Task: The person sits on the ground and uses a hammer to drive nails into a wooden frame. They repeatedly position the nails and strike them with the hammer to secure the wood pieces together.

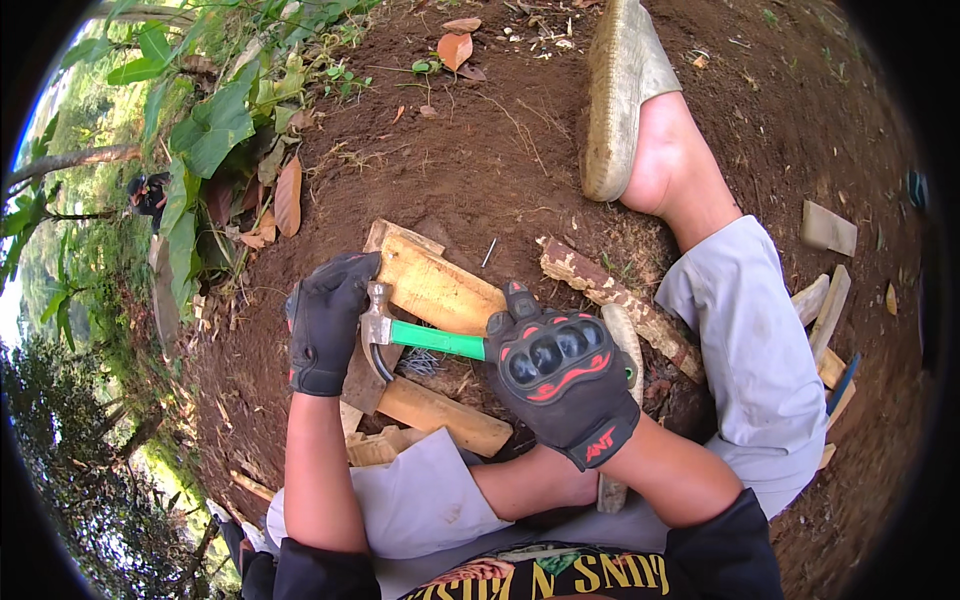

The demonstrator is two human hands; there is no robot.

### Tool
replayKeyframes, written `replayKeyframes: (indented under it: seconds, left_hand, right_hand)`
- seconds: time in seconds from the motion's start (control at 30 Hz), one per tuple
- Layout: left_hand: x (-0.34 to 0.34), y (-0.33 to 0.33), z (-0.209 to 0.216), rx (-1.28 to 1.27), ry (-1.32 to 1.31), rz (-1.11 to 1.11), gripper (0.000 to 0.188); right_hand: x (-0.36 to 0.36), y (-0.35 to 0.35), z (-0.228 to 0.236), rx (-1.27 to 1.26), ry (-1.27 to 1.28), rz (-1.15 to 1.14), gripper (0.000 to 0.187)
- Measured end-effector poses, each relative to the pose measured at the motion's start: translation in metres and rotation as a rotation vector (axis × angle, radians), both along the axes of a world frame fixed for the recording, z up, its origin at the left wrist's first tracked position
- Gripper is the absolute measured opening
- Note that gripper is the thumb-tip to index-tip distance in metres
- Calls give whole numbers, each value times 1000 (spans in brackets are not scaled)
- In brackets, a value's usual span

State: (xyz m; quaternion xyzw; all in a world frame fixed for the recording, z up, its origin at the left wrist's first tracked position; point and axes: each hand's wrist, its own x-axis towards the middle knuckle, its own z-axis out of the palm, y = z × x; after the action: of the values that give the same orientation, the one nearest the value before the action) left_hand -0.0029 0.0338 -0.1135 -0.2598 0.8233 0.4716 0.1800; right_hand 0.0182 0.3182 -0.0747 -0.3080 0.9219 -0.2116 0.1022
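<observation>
A loose nail (488, 252) is lying on the bare soil (480, 150) just beyond the hands. A bark-covered stick (620, 300) is resting right of them, offcuts (828, 320) are lying further right, and broad green leaves (210, 125) are hanging far to their left.

hammer handle (437, 341): rear part hidden inside right hand (560, 375); only green stretch btwn head and glove shows
hammer head (376, 325): striking face covered by left hand (326, 322); can't tell what it meets
left fingers: curled out of sight over plank (435, 285); any nail under them not visible
lower plank (443, 415): left end hidden behind hammer and glove
branch (620, 305): lower end lost behind right hand and trouser leg (750, 350)
wood offcuts (830, 310): partly cut off by dark rim on right
small nail (489, 252): too small to tell details
</observation>
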Motion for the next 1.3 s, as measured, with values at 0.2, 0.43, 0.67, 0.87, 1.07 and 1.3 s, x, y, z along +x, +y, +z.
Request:
replayKeyframes:
  seconds: [0.2, 0.43, 0.67, 0.87, 1.07, 1.3]
  left_hand:
    - [7, -16, -21, -146, 253, -199, 39]
    - [4, -3, -35, -34, 182, -94, 41]
    - [2, 2, -44, -141, 206, -149, 46]
    - [-1, 1, -58, -6, 194, -30, 46]
    - [-7, 14, -1, -152, 98, -143, 51]
    - [7, -6, -14, -23, 121, -91, 53]
  right_hand:
    - [-3, 6, 3, 50, 147, 35, 32]
    - [10, -2, -21, 134, 37, -28, 28]
    - [10, 3, -22, 129, 3, -78, 35]
    - [-2, -3, -2, 205, -50, -18, 49]
    - [2, 13, 19, 182, 67, -111, 30]
    - [1, 1, 70, 79, -280, -226, 21]
